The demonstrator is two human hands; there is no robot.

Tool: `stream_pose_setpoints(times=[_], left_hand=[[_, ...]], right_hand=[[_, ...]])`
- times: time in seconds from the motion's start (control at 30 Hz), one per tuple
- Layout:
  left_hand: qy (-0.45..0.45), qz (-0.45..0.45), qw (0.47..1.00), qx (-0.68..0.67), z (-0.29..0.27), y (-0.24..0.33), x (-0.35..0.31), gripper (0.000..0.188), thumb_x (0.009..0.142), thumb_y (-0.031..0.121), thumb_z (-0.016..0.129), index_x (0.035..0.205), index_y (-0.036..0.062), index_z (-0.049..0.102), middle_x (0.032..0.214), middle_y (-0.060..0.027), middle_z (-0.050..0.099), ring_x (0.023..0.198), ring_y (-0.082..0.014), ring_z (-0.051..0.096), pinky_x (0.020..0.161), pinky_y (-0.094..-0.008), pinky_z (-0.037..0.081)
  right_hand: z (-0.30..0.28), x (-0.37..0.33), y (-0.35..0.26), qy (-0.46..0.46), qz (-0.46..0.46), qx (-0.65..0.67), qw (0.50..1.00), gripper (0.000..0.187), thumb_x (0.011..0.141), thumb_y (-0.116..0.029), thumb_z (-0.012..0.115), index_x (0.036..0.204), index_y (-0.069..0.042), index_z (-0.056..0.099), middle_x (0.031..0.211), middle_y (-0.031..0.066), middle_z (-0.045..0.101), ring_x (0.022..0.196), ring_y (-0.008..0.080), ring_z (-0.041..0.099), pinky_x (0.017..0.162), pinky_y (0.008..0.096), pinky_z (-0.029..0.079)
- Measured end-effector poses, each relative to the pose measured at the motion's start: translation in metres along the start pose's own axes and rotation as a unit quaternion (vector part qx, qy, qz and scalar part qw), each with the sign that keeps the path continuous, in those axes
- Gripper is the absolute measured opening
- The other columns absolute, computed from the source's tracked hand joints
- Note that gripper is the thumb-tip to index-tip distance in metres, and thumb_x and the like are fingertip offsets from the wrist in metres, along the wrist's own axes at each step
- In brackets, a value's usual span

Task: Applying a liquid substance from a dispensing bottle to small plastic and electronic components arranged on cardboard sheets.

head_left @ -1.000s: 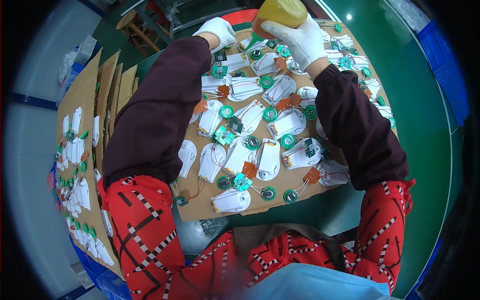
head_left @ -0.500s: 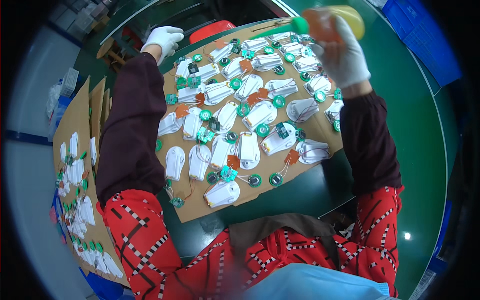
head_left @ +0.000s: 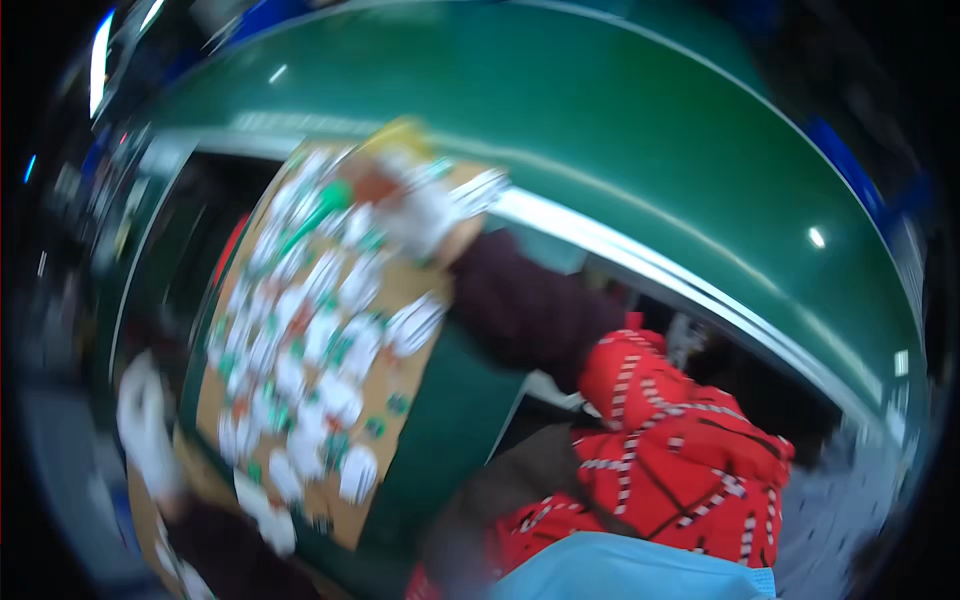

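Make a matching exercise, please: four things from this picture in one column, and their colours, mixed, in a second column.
Things:
1. cardboard sheet
2. table
3. right hand
4. sleeve cuff

Colours:
a. green
b. red with white stripes
c. brown
d. white glove

Pairs: 1-c, 2-a, 3-d, 4-b

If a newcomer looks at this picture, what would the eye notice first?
First, the cardboard sheet left of centre, covered with blurred white and green parts, lying tilted on the green table. Next, the gloved right hand at the sheet's top edge, beside something yellow. The red patterned sleeve stands out at lower right.
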State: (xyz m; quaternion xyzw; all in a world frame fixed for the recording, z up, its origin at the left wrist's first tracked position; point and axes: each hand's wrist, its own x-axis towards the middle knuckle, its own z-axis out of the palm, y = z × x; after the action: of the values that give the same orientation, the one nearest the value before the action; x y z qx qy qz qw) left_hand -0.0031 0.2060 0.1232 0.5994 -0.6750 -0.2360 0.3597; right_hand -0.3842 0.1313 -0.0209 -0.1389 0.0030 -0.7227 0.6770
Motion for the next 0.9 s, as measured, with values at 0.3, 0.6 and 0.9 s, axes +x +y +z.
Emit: stream_pose_setpoints(times=[0.3, 0.6, 0.9], left_hand=[[0.100, 0.167, 0.976, 0.094, 0.146, 0.019, -0.169, 0.022, 0.088, 0.002, 0.052, 0.109, -0.0032, 0.055, 0.102, -0.0159, 0.054, 0.095, -0.0247, 0.053, 0.084, -0.0309, 0.044], [0.139, 0.040, 0.978, -0.149, 0.170, -0.032, -0.167, 0.023, 0.087, 0.004, 0.053, 0.109, -0.0007, 0.053, 0.079, -0.0093, 0.053, 0.065, -0.0162, 0.051, 0.051, -0.0266, 0.042], [0.147, 0.074, 0.983, -0.078, 0.184, -0.014, -0.143, 0.024, 0.086, 0.005, 0.053, 0.110, 0.0007, 0.052, 0.081, -0.0097, 0.053, 0.067, -0.0167, 0.052, 0.052, -0.0263, 0.043]], right_hand=[[-0.026, 0.014, -0.009, 0.123, 0.078, -0.035, 0.989, 0.035, 0.082, -0.044, 0.062, 0.100, -0.014, 0.057, 0.091, 0.0025, 0.065, 0.063, 0.0165, 0.058, 0.058, 0.0314, 0.048], [-0.024, 0.015, -0.004, 0.143, 0.086, -0.055, 0.984, 0.033, 0.080, -0.044, 0.065, 0.092, -0.014, 0.056, 0.077, 0.0005, 0.062, 0.051, 0.0094, 0.049, 0.044, 0.0233, 0.042], [-0.040, 0.024, -0.001, 0.116, 0.042, -0.035, 0.992, 0.040, 0.079, -0.044, 0.067, 0.103, -0.015, 0.054, 0.094, 0.0011, 0.063, 0.076, 0.0140, 0.057, 0.069, 0.0329, 0.042]])
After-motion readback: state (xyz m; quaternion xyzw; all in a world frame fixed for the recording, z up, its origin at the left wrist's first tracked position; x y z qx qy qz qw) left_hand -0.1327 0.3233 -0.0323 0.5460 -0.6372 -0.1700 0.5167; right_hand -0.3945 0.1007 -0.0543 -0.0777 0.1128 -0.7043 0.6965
